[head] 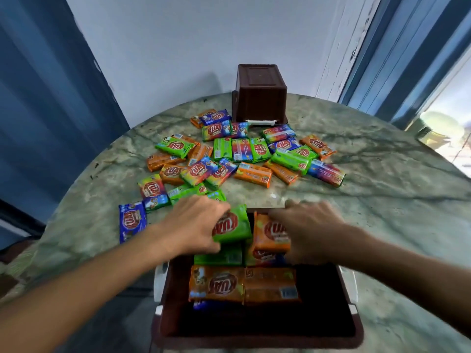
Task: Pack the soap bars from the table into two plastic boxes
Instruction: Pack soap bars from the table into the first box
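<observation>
Gripping green bar (233, 226) with left hand (193, 222), orange bar (271, 234) with right hand (311, 230), over box (168, 301) at lower centre.

a round table (382, 189) with a green-grey marbled top, veined in darker green and pale cream, fills the middle of the view; its surface is glossy and catches a small bright reflection near its centre. behind the table's far edge stands a pale grey-white wall (204, 42), with scuffed, flaking paint (341, 47) toward its right side. a blue curtain (46, 110) hangs in folds past the table's left edge, running from the top of the view downward. past the table's right edge rises a blue window frame (407, 59), and beyond it a bright, washed-out outdoor patch with a blurred pale green shape (443, 126).
</observation>
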Demonstrator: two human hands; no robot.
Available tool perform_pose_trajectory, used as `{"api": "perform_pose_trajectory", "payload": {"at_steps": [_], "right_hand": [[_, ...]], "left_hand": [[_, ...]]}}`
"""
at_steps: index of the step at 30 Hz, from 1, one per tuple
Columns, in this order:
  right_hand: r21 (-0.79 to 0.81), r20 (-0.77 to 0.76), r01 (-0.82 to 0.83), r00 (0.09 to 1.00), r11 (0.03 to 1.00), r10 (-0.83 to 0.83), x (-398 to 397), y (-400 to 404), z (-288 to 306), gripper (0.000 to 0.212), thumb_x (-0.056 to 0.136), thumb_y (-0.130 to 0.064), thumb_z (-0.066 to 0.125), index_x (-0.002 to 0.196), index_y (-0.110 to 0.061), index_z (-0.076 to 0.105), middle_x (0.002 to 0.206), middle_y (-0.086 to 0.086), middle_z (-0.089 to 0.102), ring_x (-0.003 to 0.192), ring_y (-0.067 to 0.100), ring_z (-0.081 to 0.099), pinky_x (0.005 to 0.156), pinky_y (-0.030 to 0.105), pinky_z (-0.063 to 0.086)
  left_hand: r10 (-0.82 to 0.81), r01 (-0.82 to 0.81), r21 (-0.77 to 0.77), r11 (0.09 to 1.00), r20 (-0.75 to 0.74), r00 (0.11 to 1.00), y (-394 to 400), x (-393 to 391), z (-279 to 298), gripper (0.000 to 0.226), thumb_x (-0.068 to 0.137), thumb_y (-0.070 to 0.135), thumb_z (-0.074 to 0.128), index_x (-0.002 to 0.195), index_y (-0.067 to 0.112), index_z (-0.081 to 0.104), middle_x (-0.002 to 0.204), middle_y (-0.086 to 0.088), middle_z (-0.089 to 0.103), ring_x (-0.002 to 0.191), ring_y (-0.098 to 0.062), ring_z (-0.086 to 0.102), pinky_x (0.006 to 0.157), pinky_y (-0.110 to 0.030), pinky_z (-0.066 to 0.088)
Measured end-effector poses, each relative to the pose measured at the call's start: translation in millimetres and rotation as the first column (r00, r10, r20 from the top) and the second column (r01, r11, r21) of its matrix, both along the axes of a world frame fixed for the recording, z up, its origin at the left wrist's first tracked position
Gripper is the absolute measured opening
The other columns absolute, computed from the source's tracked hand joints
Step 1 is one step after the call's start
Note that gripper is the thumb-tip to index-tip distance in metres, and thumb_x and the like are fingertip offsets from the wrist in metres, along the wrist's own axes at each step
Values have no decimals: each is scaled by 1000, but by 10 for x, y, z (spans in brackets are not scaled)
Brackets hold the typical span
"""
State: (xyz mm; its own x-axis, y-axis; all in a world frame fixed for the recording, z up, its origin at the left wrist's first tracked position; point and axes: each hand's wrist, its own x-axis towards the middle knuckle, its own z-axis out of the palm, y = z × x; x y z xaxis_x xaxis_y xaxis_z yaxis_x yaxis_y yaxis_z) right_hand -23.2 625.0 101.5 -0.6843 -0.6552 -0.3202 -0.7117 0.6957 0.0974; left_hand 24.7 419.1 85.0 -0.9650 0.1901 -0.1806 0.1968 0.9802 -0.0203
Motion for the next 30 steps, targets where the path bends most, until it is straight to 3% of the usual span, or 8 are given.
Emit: {"api": "perform_pose_trajectory", "payload": {"at_steps": [6, 12, 17, 22, 23, 25, 27, 30], "right_hand": [[142, 7, 33, 999, 989, -34, 95, -138, -610, 54, 82, -36, 67, 127, -15, 49, 123, 10, 52, 109, 29, 54, 69, 32, 38], [103, 9, 82, 996, 991, -83, 126, -34, -779, 58, 83, -28, 63, 136, -15, 42, 129, 12, 47, 115, 32, 50, 74, 35, 43], [64, -13, 113, 994, 992, -113, 131, -33, -820, 51, 88, -19, 55, 138, -16, 40, 131, 12, 42, 118, 32, 43, 66, 33, 36], [72, -125, 36, 992, 997, -26, 168, -106, -883, 54, 89, -16, 46, 143, -16, 40, 122, 17, 50, 106, 33, 52, 61, 29, 41], [100, -88, 28, 996, 995, -20, 169, -137, -857, 53, 93, -18, 43, 145, -17, 35, 125, 18, 47, 108, 33, 52, 64, 30, 40], [167, 39, -30, 999, 986, 24, 164, -220, -694, 42, 98, -23, 39, 140, -17, 39, 129, 14, 45, 109, 33, 54, 67, 33, 36], [40, 73, -77, 995, 996, 74, 80, -385, -367, 26, 97, -27, 42, 117, -18, 57, 111, 8, 59, 95, 27, 62, 65, 31, 39], [-240, 2, -72, 997, 968, 74, -235, -815, 55, 18, 93, -25, 48, 97, -17, 63, 83, 1, 59, 74, 22, 57, 60, 28, 41]], "left_hand": [[-32, 34, 22, 999, -95, 995, 29, 129, -245, 59, 72, 41, 68, 123, 16, 53, 102, 2, 65, 89, -18, 57, 78, -35, 52], [19, -14, -96, 995, 44, 999, 114, 267, -458, 35, 77, 19, 64, 111, 14, 55, 100, -3, 61, 93, -23, 54, 68, -31, 43], [40, -29, -96, 995, 116, 992, 183, 249, -644, 27, 82, -8, 55, 104, 6, 62, 124, -15, 43, 114, -33, 42, 69, -35, 40], [59, -55, -26, 998, 167, 984, 155, 211, -673, 25, 82, -9, 53, 99, 7, 63, 112, -12, 52, 110, -30, 47, 81, -37, 49], [48, -46, -13, 999, 187, 981, 159, 213, -626, 21, 85, -4, 54, 101, 7, 63, 111, -12, 53, 110, -29, 48, 82, -38, 50], [7, -24, 68, 997, 238, 971, 135, 229, -445, 20, 91, 20, 59, 108, 11, 62, 111, -9, 57, 107, -27, 54, 84, -40, 51], [1, -54, 247, 967, 209, 978, -20, 198, -160, 29, 91, 39, 57, 111, 19, 63, 108, -4, 65, 98, -22, 61, 83, -38, 52], [170, -115, 493, 863, -70, 983, -445, 24, 260, 19, 89, 29, 60, 105, 22, 69, 83, 3, 70, 72, -4, 62, 69, -24, 50]]}}
